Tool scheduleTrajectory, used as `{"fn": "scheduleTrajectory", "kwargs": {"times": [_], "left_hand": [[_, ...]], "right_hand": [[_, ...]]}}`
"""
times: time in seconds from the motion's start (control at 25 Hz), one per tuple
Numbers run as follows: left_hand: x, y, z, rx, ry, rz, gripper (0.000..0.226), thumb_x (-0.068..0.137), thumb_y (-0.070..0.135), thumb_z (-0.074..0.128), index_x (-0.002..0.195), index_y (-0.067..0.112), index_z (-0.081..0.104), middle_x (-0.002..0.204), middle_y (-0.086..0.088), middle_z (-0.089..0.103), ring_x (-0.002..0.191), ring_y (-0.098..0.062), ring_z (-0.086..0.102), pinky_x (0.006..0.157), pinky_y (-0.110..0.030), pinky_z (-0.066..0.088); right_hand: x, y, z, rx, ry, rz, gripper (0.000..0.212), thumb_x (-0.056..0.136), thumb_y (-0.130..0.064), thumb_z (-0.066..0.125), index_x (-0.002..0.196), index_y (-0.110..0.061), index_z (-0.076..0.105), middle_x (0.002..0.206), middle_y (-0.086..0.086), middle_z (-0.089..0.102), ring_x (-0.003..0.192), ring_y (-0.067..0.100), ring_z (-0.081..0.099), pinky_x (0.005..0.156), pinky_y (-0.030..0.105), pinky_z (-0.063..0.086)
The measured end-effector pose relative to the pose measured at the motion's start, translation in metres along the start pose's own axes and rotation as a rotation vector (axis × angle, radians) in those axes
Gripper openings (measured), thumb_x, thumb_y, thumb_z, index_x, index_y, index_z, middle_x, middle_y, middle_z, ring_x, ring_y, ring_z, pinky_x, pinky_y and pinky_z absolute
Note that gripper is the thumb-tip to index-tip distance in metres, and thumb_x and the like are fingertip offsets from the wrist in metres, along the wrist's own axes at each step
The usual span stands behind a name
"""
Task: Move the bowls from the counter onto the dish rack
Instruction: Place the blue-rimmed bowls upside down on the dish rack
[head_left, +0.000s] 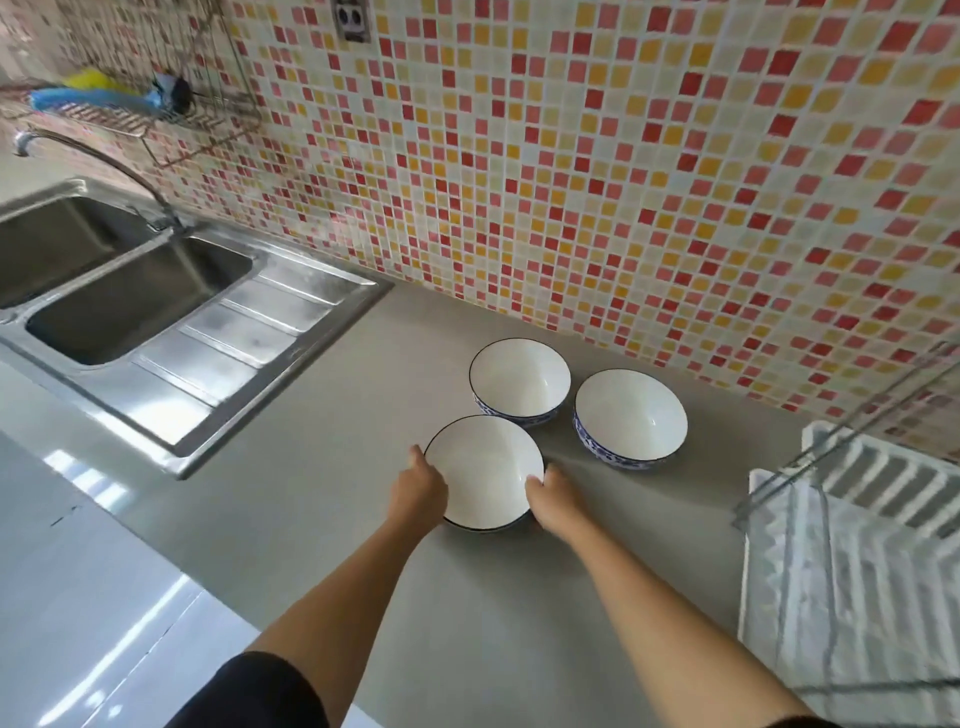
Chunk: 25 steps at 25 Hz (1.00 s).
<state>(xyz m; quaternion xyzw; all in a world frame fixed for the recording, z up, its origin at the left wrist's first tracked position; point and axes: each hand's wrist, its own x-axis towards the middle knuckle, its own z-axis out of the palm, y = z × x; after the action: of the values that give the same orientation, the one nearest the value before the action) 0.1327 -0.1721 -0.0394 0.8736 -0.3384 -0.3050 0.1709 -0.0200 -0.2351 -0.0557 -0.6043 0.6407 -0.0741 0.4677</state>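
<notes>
Head view: three white bowls on the grey surface (322, 519), nearest bowl (484, 470) cupped on opposite rim sides by left hand (418, 491) and right hand (553, 496), each grip closed against it; the other two bowls (519, 379) (629, 413) sit just behind, untouched. Best to lift straight up, level, clearing the neighbours, then carry right to the dish rack (852, 582).
</notes>
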Motion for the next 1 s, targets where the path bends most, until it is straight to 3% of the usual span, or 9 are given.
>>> {"fn": "scheduleTrajectory", "kwargs": {"times": [0.12,0.24,0.4,0.48,0.56,0.72,0.8,0.88,1.0], "left_hand": [[-0.002,0.006,-0.003,-0.004,-0.023,-0.027,0.021,0.094,0.001,0.03,0.114,0.001,0.038,0.105,-0.026,0.057,0.105,-0.045,0.059,0.067,-0.039,0.043],[-0.007,0.006,-0.01,0.001,-0.061,-0.005,0.023,0.09,-0.006,0.038,0.113,-0.001,0.038,0.108,-0.029,0.06,0.104,-0.047,0.06,0.068,-0.043,0.049],[-0.032,0.008,-0.036,-0.078,-0.015,0.1,0.009,0.094,0.0,0.025,0.095,0.006,0.032,0.072,-0.014,0.048,0.075,-0.042,0.065,0.041,-0.035,0.042],[-0.05,0.012,-0.057,-0.163,0.032,0.182,0.01,0.096,0.008,0.023,0.095,0.008,0.033,0.077,-0.018,0.052,0.06,-0.035,0.062,0.036,-0.03,0.04],[-0.07,0.014,-0.081,-0.227,0.114,0.283,0.014,0.098,0.013,0.024,0.102,0.009,0.037,0.079,-0.021,0.055,0.059,-0.032,0.058,0.036,-0.025,0.037],[-0.124,0.03,-0.13,-0.29,0.309,0.562,0.027,0.103,0.021,0.026,0.125,0.011,0.038,0.074,-0.014,0.056,0.055,-0.018,0.049,0.042,-0.025,0.033],[-0.155,0.046,-0.153,-0.354,0.379,0.747,0.032,0.103,0.021,0.028,0.131,0.011,0.039,0.088,-0.015,0.061,0.061,-0.017,0.052,0.048,-0.023,0.035],[-0.189,0.069,-0.174,-0.405,0.443,0.905,0.034,0.103,0.02,0.03,0.133,0.01,0.04,0.098,-0.008,0.06,0.072,-0.018,0.054,0.055,-0.02,0.04],[-0.24,0.109,-0.193,-0.489,0.522,1.083,0.036,0.103,0.019,0.03,0.134,0.006,0.042,0.096,-0.003,0.058,0.066,-0.01,0.053,0.054,-0.015,0.042]], "right_hand": [[0.003,-0.002,-0.002,0.016,-0.002,-0.01,0.031,0.091,-0.016,0.038,0.115,-0.005,0.054,0.115,0.014,0.06,0.099,0.03,0.057,0.077,0.031,0.043],[-0.006,-0.004,-0.007,-0.015,-0.021,-0.04,0.031,0.09,-0.011,0.038,0.116,-0.002,0.054,0.115,0.015,0.061,0.095,0.027,0.055,0.075,0.028,0.041],[-0.038,-0.018,-0.021,-0.014,-0.003,-0.117,0.034,0.092,-0.013,0.039,0.121,-0.001,0.051,0.124,0.018,0.058,0.109,0.031,0.055,0.078,0.027,0.038],[-0.066,-0.036,-0.033,-0.009,0.051,-0.192,0.034,0.094,-0.016,0.038,0.122,-0.001,0.048,0.125,0.018,0.057,0.113,0.032,0.054,0.081,0.028,0.038],[-0.101,-0.054,-0.047,0.016,0.117,-0.31,0.034,0.096,-0.018,0.038,0.127,-0.004,0.044,0.126,0.016,0.056,0.113,0.031,0.053,0.084,0.028,0.038],[-0.184,-0.089,-0.083,0.191,0.195,-0.459,0.051,0.098,-0.05,0.026,0.136,-0.018,0.035,0.128,0.005,0.052,0.111,0.023,0.05,0.09,0.035,0.04],[-0.226,-0.107,-0.11,0.315,0.221,-0.48,0.076,0.083,-0.075,0.014,0.14,-0.026,0.028,0.14,0.002,0.041,0.126,0.023,0.042,0.104,0.041,0.035],[-0.265,-0.119,-0.142,0.385,0.224,-0.508,0.1,0.055,-0.096,0.015,0.132,-0.034,0.029,0.146,0.004,0.035,0.131,0.026,0.041,0.109,0.051,0.034],[-0.328,-0.121,-0.193,0.416,0.256,-0.605,0.094,0.054,-0.094,0.021,0.125,-0.032,0.027,0.137,0.004,0.035,0.126,0.026,0.045,0.103,0.055,0.042]]}}
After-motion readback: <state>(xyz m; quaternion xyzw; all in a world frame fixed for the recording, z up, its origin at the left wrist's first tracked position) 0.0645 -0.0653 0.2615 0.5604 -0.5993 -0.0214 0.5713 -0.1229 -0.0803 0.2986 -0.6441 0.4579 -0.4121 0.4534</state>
